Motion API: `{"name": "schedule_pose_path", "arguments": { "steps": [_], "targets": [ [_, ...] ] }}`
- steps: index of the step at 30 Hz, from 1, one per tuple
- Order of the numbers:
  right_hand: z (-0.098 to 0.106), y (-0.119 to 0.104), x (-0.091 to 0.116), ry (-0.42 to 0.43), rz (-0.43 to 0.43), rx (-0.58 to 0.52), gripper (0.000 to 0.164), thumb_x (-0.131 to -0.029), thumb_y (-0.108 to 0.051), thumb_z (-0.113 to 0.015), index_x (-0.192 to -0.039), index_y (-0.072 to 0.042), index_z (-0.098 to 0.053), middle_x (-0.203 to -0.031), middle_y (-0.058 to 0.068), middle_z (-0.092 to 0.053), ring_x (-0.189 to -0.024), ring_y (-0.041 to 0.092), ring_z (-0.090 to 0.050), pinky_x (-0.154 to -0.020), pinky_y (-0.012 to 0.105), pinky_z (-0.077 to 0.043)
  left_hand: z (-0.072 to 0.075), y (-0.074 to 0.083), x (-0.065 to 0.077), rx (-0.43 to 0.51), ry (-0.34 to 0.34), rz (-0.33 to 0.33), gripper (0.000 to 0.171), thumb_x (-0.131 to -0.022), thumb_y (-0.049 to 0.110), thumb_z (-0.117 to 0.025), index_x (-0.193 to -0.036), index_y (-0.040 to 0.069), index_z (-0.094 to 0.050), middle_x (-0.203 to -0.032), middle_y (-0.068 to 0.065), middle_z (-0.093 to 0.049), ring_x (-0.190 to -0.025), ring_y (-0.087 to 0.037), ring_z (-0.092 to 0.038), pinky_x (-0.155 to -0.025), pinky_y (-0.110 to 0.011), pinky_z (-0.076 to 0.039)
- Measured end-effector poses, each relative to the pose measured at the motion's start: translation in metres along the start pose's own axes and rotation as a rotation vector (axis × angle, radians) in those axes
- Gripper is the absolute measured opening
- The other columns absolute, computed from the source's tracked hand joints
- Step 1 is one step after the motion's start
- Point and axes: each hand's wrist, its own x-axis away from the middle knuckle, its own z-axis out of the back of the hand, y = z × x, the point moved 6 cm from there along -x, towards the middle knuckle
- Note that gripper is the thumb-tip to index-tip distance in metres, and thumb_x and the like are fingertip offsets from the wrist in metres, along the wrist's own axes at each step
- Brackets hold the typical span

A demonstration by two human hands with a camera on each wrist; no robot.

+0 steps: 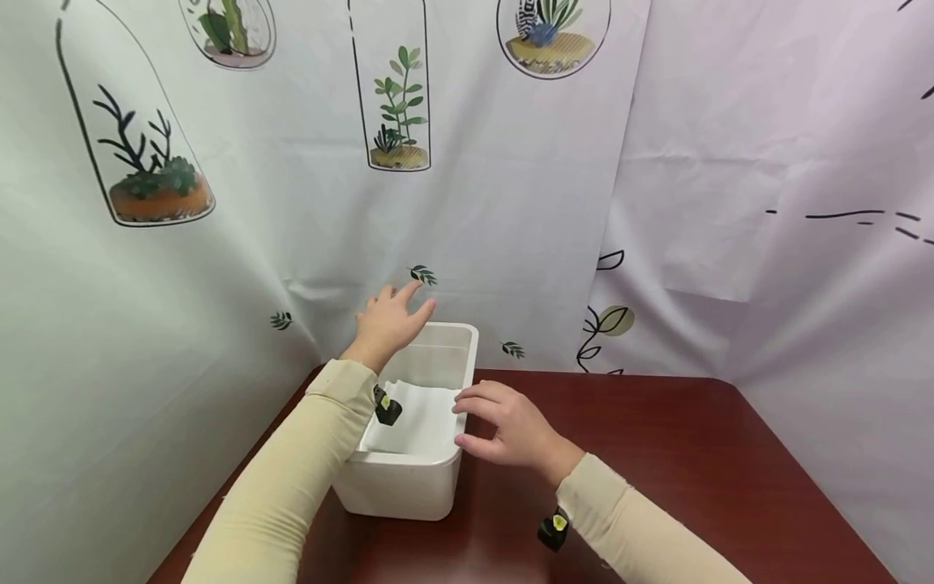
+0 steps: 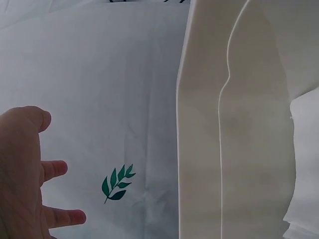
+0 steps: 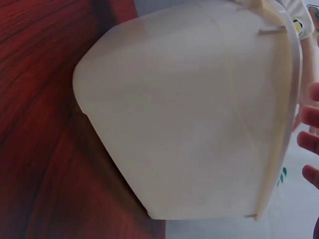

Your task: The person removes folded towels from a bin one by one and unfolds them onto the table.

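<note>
A white plastic bin [image 1: 397, 491] stands upright on the table, with folded white sheets [image 1: 423, 415] inside; whether they are paper or cloth I cannot tell. My left hand [image 1: 388, 323] hovers over the bin's far left side, fingers spread and nothing in them. In the left wrist view, that hand [image 2: 20, 164] is apart from the bin's wall [image 2: 199, 149]. Beside the right rim is my right hand [image 1: 511, 426], fingers loosely bent, tips by the edge. The right wrist view shows its fingers [image 3: 310, 142] just beyond the rim of the bin [image 3: 174, 119]; contact is unclear.
The dark red wooden table [image 1: 657, 470] extends to the right of the bin. A white curtain [image 1: 511, 235] printed with plants hangs behind and along both sides. Each wrist carries a small black camera, such as the right one [image 1: 552, 531].
</note>
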Motion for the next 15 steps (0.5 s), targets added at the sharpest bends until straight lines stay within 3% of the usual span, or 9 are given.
{"name": "schedule_pose_path", "arguments": {
  "steps": [7,15],
  "targets": [
    [-0.007,-0.005,0.003,0.03,0.095,-0.039,0.027,-0.089,-0.035,-0.074,-0.102,-0.011,-0.072,-0.11,0.003,-0.067,-0.105,0.018,-0.064,-0.095,0.03,-0.052,-0.005,-0.004,0.0,0.018,-0.009,0.005,0.066,-0.1,0.064,-0.038,-0.157,0.031,-0.037,-0.154,-0.021,-0.035,-0.134,-0.051,-0.038,-0.101,-0.074,-0.029],
    [-0.017,-0.008,0.009,0.026,0.096,-0.067,0.037,-0.087,-0.046,-0.075,-0.099,-0.012,-0.068,-0.112,0.005,-0.063,-0.108,0.017,-0.061,-0.095,0.027,-0.053,-0.012,-0.013,-0.002,0.007,-0.025,0.024,0.067,-0.1,0.065,-0.037,-0.157,0.029,-0.036,-0.155,-0.021,-0.035,-0.134,-0.052,-0.038,-0.1,-0.074,-0.031]
  ]
}}
